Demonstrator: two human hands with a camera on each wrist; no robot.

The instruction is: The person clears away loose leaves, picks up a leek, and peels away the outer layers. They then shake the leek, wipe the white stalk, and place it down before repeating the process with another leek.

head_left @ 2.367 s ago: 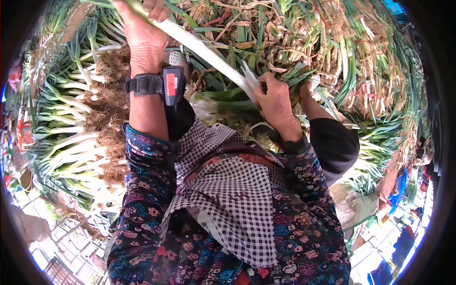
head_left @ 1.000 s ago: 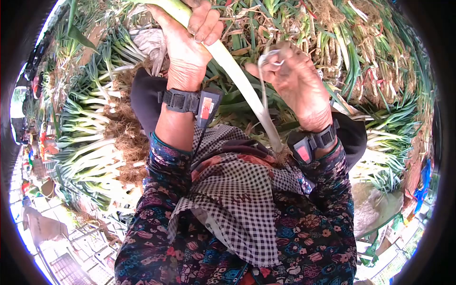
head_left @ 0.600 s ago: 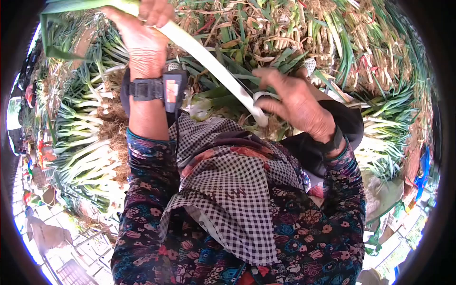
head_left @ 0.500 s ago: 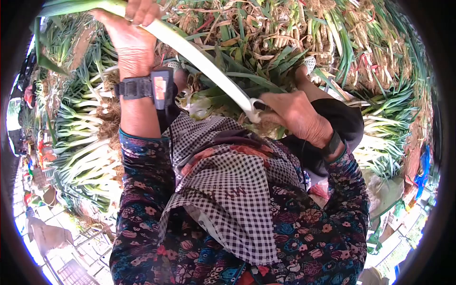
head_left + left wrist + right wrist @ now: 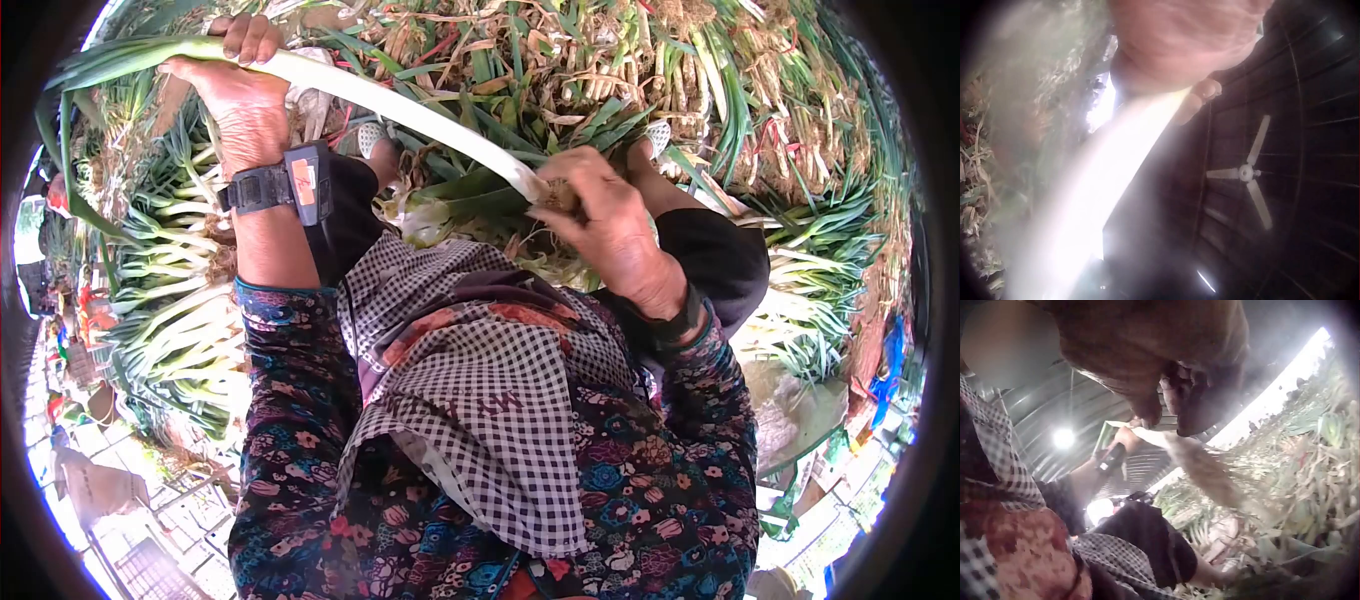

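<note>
"Where's the leek [image 5: 400, 105] now?"

"Stretched slantwise between the hands, above the checked apron [image 5: 500, 400]. The left hand [image 5: 240, 85] is closed around it near the green, with fingers over the top."

"And the right hand [image 5: 620, 235]?"

"Partly closed, curled about the root end, thumb on one side, fingers on the other. How firmly it grips, I can't tell; it's blurred."

"What's changed?"

"Half a second ago the root end hung lower, nearer the apron; it has come up, and the left hand has shifted outward. (The loose strip by the right fingers earlier isn't one I can pick out now.) Other leeks [image 5: 180, 335] still lie in rows beyond the left arm."
</note>
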